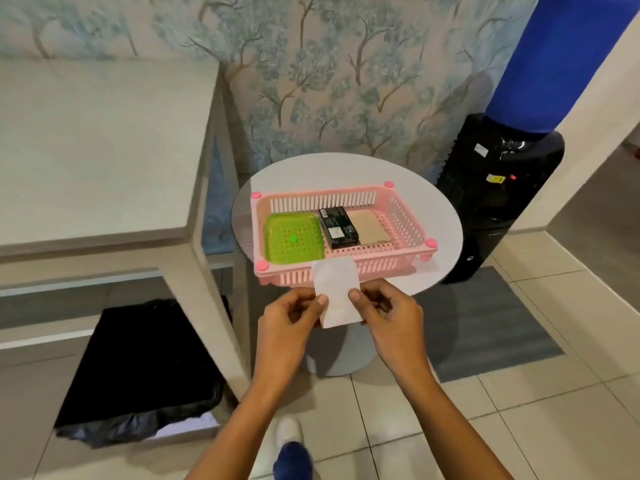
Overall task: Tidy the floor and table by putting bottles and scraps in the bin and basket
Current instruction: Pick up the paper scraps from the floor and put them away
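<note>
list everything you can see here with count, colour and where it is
paper scrap: 1, white, pinched between both hands in front of the basket
basket: 1, pink, on the round table
round table: 1, white, centre
soap tray: 1, green, left in basket
box: 1, black, middle of basket
flat pad: 1, tan, right in basket
bin: 1, black liner, floor under big table
big table: 1, beige, left
water dispenser: 1, black, blue bottle, right
left hand: holding scrap
right hand: holding scrap

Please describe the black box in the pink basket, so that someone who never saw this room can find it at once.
Find the round white table beside the black water dispenser. On it stands a pink basket holding three flat things in a row. The black box is the middle one, between a green perforated tray and a beige pad.
</note>
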{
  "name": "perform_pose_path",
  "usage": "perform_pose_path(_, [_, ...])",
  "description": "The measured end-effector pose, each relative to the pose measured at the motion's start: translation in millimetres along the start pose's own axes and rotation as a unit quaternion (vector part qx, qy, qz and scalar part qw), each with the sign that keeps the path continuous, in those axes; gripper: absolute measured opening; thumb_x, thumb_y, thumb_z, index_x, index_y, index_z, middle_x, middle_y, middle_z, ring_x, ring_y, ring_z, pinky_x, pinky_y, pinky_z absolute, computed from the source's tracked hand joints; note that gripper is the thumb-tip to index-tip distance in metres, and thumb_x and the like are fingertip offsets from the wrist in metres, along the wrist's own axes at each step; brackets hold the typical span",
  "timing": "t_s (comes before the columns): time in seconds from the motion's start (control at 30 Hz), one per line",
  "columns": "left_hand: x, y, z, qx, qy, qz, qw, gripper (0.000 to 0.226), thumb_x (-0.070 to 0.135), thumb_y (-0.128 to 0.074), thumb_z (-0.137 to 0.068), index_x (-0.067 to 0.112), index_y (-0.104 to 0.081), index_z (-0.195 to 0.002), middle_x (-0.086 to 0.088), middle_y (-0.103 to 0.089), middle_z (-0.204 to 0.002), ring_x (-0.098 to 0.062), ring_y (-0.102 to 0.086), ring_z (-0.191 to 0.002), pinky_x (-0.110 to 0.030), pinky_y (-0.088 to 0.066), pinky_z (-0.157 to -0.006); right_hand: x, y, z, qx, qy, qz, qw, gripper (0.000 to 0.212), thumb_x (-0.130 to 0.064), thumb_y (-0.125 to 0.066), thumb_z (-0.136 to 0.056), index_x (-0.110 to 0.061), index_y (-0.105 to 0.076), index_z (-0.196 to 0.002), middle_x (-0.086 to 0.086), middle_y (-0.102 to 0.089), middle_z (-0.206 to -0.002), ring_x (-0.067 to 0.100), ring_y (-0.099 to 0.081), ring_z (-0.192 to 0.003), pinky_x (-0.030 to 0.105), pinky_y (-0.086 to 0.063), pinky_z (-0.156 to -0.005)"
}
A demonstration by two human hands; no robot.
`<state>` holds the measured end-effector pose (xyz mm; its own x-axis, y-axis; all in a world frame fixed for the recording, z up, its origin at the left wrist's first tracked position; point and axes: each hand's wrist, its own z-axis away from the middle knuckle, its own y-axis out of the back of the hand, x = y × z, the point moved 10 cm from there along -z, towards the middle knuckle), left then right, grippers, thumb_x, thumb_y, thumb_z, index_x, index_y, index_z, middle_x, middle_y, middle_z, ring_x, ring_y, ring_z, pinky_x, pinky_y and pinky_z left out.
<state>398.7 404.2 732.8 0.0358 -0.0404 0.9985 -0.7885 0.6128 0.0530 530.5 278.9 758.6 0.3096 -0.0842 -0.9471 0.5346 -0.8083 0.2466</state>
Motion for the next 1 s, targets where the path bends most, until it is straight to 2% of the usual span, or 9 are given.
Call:
perform_pose_path(0.1, [-11.8, -13.1, -54.9, -0.004, 0.007, 0.004, 1.000, 0.013, 0.022, -0.068, -0.086, 0.031, -0.072, -0.078, 0.010, -0.075, -0.077, -0.004, -0.069, -0.069, -0.021, -0.055, -0.067, 19.2, -6.3, -54.4, 0.008, -0.001, 0.012, 1.000, 0.009, -0.023, -0.073, -0.084, -0.025, -0.067, -0.077, -0.009, -0.070, -0.073, 0.009, -0.064, -0.069, 0.035, -0.055, -0.067])
perform_pose_path(0.23, [-21.0, -31.0, -128.1, 0.003, 0.022, -0.017, 1.000, 0.012, 0.017, -0.069, -0.085, 0.025, -0.068, -0.076, 0.010, -0.073, -0.070, -0.010, -0.070, -0.065, -0.028, -0.056, -0.069, 44.4, -18.8, -128.6, 0.004, -0.029, 0.041, 0.999, 0.014, -0.018, -0.072, -0.085, -0.028, -0.066, -0.078, -0.011, -0.068, -0.073, 0.010, -0.063, -0.071, 0.037, -0.056, -0.068])
perform_pose_path(0.33, [-29.1, -48.5, -176.4, -0.003, 0.034, -0.051, 0.998, 0.014, 0.018, -0.069, -0.085, 0.026, -0.065, -0.074, 0.009, -0.069, -0.063, -0.008, -0.070, -0.059, -0.021, -0.053, -0.062, 63.7, -21.3, -176.0, 0.016, -0.042, 0.081, 0.996, 0.016, -0.019, -0.072, -0.085, -0.029, -0.064, -0.075, -0.014, -0.066, -0.070, 0.005, -0.062, -0.071, 0.024, -0.052, -0.067])
perform_pose_path(0.47, [-43.6, -67.5, -225.5, -0.021, 0.071, -0.079, 0.994, 0.006, 0.015, -0.068, -0.086, 0.019, -0.066, -0.083, 0.001, -0.071, -0.071, -0.008, -0.070, -0.060, -0.022, -0.057, -0.065, 85.5, -16.7, -222.2, 0.034, -0.052, 0.136, 0.989, 0.013, -0.018, -0.073, -0.083, -0.024, -0.063, -0.078, -0.020, -0.064, -0.072, -0.008, -0.061, -0.073, 0.003, -0.042, -0.064])
perform_pose_path(0.6, [-71.8, -81.0, -251.8, -0.046, 0.125, -0.159, 0.978, 0.004, 0.014, -0.071, -0.084, 0.011, -0.070, -0.086, -0.005, -0.071, -0.074, -0.016, -0.070, -0.069, -0.032, -0.058, -0.073, 127.7, -20.3, -243.7, -0.005, -0.113, 0.183, 0.977, 0.014, -0.017, -0.076, -0.080, -0.016, -0.062, -0.078, -0.012, -0.062, -0.067, 0.000, -0.060, -0.064, 0.005, -0.041, -0.056])
perform_pose_path(0.7, [-99.8, -88.6, -259.3, -0.072, 0.186, -0.247, 0.948, 0.006, 0.019, -0.073, -0.081, 0.013, -0.072, -0.081, -0.005, -0.073, -0.079, -0.015, -0.067, -0.072, -0.025, -0.053, -0.071, 166.5, -28.7, -247.6, -0.076, -0.188, 0.235, 0.951, 0.014, -0.019, -0.077, -0.079, -0.017, -0.064, -0.076, -0.005, -0.065, -0.070, 0.011, -0.061, -0.069, 0.016, -0.044, -0.063])
perform_pose_path(0.8, [-127.5, -94.3, -258.1, -0.109, 0.253, -0.359, 0.892, 0.009, 0.027, -0.074, -0.076, 0.019, -0.075, -0.081, 0.001, -0.074, -0.092, -0.018, -0.069, -0.088, -0.026, -0.050, -0.074, 198.2, -35.6, -248.7, -0.141, -0.247, 0.310, 0.907, 0.011, -0.023, -0.078, -0.077, -0.015, -0.071, -0.077, 0.001, -0.073, -0.085, 0.011, -0.060, -0.073, 0.020, -0.044, -0.074])
perform_pose_path(0.9, [-140.3, -96.1, -259.5, -0.102, 0.277, -0.437, 0.850, 0.020, 0.030, -0.070, -0.078, 0.021, -0.074, -0.095, 0.000, -0.073, -0.101, -0.021, -0.068, -0.097, -0.029, -0.049, -0.075, 219.2, -37.9, -249.1, -0.180, -0.306, 0.379, 0.855, 0.032, -0.034, -0.078, -0.077, -0.009, -0.071, -0.096, 0.004, -0.072, -0.102, 0.016, -0.066, -0.087, 0.020, -0.044, -0.076])
perform_pose_path(1.0, [-146.3, -97.4, -262.8, -0.087, 0.286, -0.488, 0.820, 0.025, 0.034, -0.059, -0.087, 0.019, -0.068, -0.105, -0.005, -0.069, -0.109, -0.027, -0.064, -0.104, -0.031, -0.048, -0.079, 225.9, -41.4, -253.9, -0.210, -0.323, 0.415, 0.824, 0.047, -0.035, -0.079, -0.075, -0.008, -0.062, -0.109, 0.006, -0.068, -0.111, 0.022, -0.066, -0.101, 0.023, -0.043, -0.074])
